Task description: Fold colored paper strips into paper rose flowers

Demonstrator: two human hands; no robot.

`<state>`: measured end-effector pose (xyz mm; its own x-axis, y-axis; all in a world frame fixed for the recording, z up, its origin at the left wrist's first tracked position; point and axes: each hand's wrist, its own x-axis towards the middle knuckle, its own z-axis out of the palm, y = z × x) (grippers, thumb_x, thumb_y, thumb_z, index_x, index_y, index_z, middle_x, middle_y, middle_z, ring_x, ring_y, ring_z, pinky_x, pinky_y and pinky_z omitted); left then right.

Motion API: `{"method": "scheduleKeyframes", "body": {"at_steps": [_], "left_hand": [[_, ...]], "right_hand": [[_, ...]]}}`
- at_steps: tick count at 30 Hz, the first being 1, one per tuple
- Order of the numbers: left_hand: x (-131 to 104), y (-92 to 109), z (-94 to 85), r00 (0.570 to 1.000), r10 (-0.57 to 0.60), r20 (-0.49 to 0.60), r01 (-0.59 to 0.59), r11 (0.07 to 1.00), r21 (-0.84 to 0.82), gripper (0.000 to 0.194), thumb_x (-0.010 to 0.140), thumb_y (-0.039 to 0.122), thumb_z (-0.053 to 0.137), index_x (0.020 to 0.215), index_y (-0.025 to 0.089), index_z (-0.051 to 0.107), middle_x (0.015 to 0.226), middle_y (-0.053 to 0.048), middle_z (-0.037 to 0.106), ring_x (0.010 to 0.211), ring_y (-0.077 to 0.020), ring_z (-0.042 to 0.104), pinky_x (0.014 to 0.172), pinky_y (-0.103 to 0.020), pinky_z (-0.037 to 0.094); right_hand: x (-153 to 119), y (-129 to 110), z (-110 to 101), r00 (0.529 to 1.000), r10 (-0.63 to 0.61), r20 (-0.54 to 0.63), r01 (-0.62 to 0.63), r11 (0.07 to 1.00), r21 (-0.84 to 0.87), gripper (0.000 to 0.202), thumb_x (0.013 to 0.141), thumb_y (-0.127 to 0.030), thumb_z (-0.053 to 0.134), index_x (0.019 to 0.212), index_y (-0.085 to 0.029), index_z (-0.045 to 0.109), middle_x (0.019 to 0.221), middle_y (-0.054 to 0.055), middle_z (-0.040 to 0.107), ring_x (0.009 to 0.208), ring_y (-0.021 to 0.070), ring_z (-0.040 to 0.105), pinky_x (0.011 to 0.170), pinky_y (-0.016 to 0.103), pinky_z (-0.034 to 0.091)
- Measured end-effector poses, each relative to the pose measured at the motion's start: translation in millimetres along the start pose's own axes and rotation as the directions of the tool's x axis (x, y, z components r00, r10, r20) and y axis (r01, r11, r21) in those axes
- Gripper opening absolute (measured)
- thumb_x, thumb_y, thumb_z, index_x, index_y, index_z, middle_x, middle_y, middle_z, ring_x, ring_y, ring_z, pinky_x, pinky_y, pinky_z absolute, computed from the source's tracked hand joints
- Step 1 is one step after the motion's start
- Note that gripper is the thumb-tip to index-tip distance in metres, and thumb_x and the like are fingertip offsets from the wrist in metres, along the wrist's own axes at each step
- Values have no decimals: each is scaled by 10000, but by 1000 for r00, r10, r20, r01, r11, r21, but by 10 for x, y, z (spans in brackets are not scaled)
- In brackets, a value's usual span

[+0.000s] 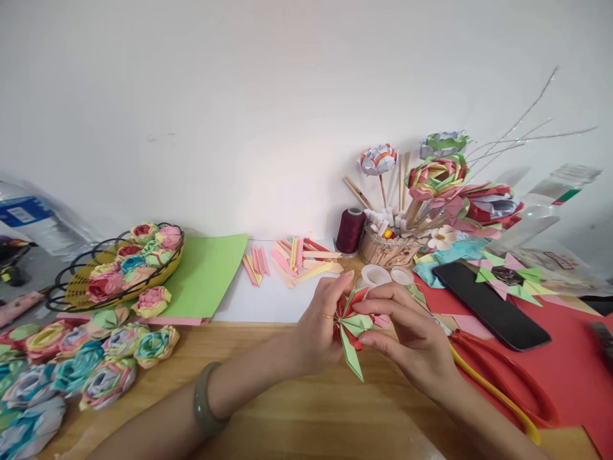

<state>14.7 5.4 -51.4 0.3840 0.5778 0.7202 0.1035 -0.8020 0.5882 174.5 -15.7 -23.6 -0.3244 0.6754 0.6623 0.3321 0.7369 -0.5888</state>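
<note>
A folded paper flower (353, 327) in red and light green is held between my two hands above the wooden table. My left hand (325, 319), a ring on one finger, wraps round its left side. With fingertips and thumb, my right hand (407, 338) pinches the petals from the right. One green strip points down toward the table. Part of the flower is hidden behind my fingers. Beyond my hands, folded paper strips (297, 259) in pink, yellow and red lie on white paper (258, 303).
Paper flowers fill a yellow basket (76, 291) and cover the table's left side. On the right are scissors (507, 377), a black phone (493, 306) and red paper (565, 364). A woven pot (390, 248) with sticks and flowers stands at the back beside a thread spool (350, 231).
</note>
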Motion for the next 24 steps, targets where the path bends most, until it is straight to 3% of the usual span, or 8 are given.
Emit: {"method": "scheduleKeyframes", "body": {"at_steps": [3, 9, 13, 18, 20, 24], "left_hand": [[-8, 20, 7, 999, -48, -11, 48, 998, 27, 806, 750, 193, 560, 1354, 346, 49, 996, -60, 424, 881, -194, 425, 724, -319, 394], [9, 6, 31, 999, -46, 13, 47, 999, -14, 773, 767, 222, 544, 1350, 313, 45, 987, -67, 408, 867, -193, 417, 719, -336, 384], [-5, 5, 40, 997, -74, 13, 74, 997, -19, 761, 775, 203, 530, 1342, 333, 40, 964, -57, 403, 860, -191, 409, 707, -338, 380], [-23, 50, 55, 989, -141, -36, 136, 983, -122, 740, 740, 178, 563, 1311, 337, 121, 929, -32, 387, 831, -170, 408, 732, -343, 385], [1, 86, 46, 965, -262, -23, 244, 924, -294, 697, 721, 199, 598, 1275, 309, 189, 949, -33, 390, 838, -157, 429, 747, -326, 395], [93, 144, 11, 859, -498, 115, 466, 670, -578, 608, 625, 205, 713, 1115, 246, 356, 982, -28, 462, 908, -145, 488, 798, -283, 397]], "right_hand": [[-14, -13, 2, 1000, -21, 21, 22, 999, -30, 227, 811, -266, 571, 1037, -269, 583, 881, 40, 538, 806, 165, 548, 677, 299, 486], [-10, -55, -22, 984, -157, -86, 128, 953, -274, 324, 766, -202, 620, 1082, -264, 585, 903, 60, 512, 841, 190, 530, 668, 318, 481], [19, -52, -40, 982, -182, -41, 162, 940, -299, 196, 769, -238, 619, 964, -249, 631, 865, 62, 549, 817, 195, 544, 645, 322, 485], [9, -19, -11, 983, -183, -26, 169, 946, -278, 214, 805, -318, 570, 1005, -246, 600, 842, 57, 563, 792, 189, 543, 647, 324, 470], [-8, -1, 4, 986, -168, -18, 157, 950, -271, 275, 815, -292, 560, 1087, -255, 572, 862, 57, 551, 801, 183, 537, 653, 312, 464], [-43, 25, 2, 998, -64, -13, 60, 976, -211, 383, 846, -334, 498, 1223, -272, 495, 963, 74, 526, 898, 201, 522, 716, 329, 466]]}}
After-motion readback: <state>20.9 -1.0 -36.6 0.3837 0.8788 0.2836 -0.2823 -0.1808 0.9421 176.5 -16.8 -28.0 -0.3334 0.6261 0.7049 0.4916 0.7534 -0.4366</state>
